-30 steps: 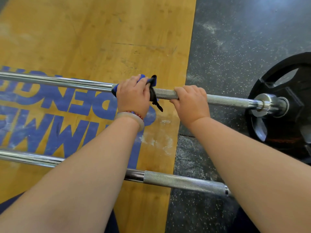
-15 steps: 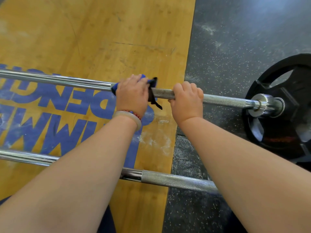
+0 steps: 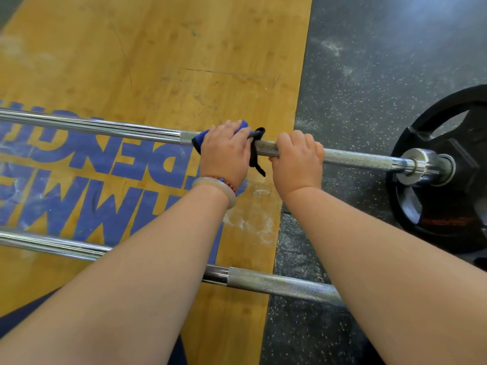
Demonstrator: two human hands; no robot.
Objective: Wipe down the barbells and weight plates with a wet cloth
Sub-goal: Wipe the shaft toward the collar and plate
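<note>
A person leans over two steel barbells lying side by side on the floor; the far barbell point(image 3: 355, 156) runs from a wooden platform point(image 3: 184, 48) with blue lettering onto dark speckled rubber floor point(image 3: 382, 61), and its right end carries a black weight plate point(image 3: 448, 201). The left hand point(image 3: 225, 154) is curled over the bar with a blue cloth point(image 3: 201, 139) wrapped under the palm, where the smooth shaft meets the rough knurling; a black tab of the cloth dangles beside it. The right hand point(image 3: 297, 159) is clamped bare on the knurled stretch just beside the left, well short of the plate. The near barbell point(image 3: 276, 284) lies untouched under the forearms. The bar looks heavy and rigid and likely to roll, so the bare grip probably steadies it; the cloth is soft and limp and seems best held wrapped right round the shaft; knurling may snag it, while wet chrome should slide easily.
</note>
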